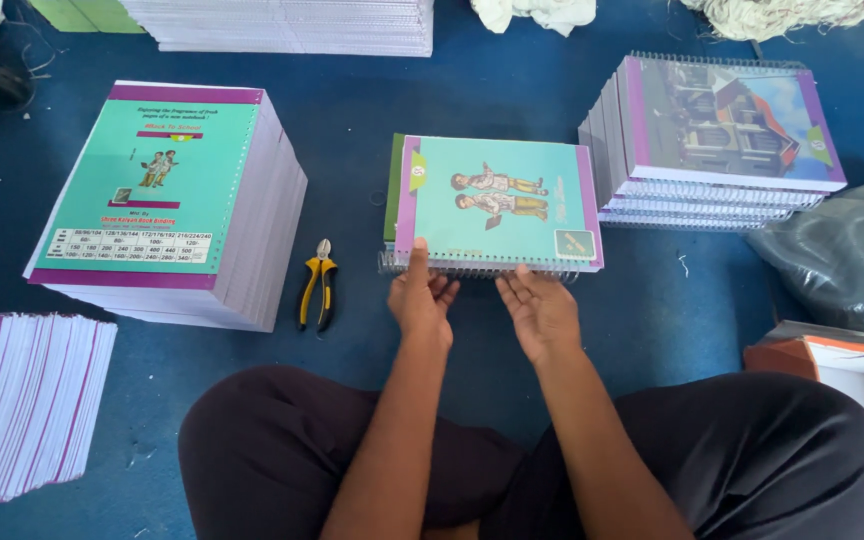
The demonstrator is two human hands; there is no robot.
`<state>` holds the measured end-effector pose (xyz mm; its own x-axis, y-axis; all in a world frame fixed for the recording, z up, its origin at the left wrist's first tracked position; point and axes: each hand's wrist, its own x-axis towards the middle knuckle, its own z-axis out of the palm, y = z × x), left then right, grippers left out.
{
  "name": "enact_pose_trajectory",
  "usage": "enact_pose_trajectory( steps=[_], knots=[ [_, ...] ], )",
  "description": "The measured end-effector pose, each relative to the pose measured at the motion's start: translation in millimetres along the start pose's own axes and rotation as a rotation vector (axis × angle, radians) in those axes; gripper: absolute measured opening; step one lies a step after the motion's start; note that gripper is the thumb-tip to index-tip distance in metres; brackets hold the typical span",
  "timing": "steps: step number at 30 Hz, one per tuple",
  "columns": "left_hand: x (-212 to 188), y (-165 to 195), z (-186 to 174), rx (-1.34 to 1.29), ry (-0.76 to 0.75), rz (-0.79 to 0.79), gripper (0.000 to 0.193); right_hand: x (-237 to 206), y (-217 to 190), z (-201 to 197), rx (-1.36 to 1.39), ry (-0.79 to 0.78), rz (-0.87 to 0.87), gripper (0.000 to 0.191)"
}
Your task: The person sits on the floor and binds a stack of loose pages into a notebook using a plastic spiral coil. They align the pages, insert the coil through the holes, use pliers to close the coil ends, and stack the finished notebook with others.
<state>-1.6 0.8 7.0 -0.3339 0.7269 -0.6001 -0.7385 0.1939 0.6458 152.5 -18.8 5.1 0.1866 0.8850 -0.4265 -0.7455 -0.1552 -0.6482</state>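
Observation:
A teal notebook with a purple border and a picture of two children lies on the blue floor in front of me. A wire spiral runs along its near edge. My left hand touches the near left part of that edge, thumb on the cover. My right hand rests at the spiral a little to the right, fingers curled under the edge. Both hands grip the notebook's near edge.
A tall stack of unbound teal-and-purple covers stands at left. Yellow-handled pliers lie beside it. Bound spiral notebooks are piled at right. A grey plastic bag, a cardboard box and more paper stacks surround me.

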Motion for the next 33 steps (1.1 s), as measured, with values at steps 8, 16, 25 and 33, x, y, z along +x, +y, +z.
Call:
enact_pose_trajectory(
  steps=[8,16,25,33],
  knots=[
    [-7,1,-6,-0.248,-0.192,0.078,0.048,7,3,2,-0.128,0.194,0.096,0.046],
    [-4,0,0,0.016,0.01,0.087,0.039,6,0,-3,0.021,0.001,0.037,0.041],
    [-7,-2,-3,-0.104,-0.137,0.004,0.042,10,3,-9,-0.105,0.152,0.048,0.044],
    [-13,-3,0,0.146,-0.1,0.083,0.04,11,3,-10,-0.026,0.182,-0.02,0.052]
  ],
)
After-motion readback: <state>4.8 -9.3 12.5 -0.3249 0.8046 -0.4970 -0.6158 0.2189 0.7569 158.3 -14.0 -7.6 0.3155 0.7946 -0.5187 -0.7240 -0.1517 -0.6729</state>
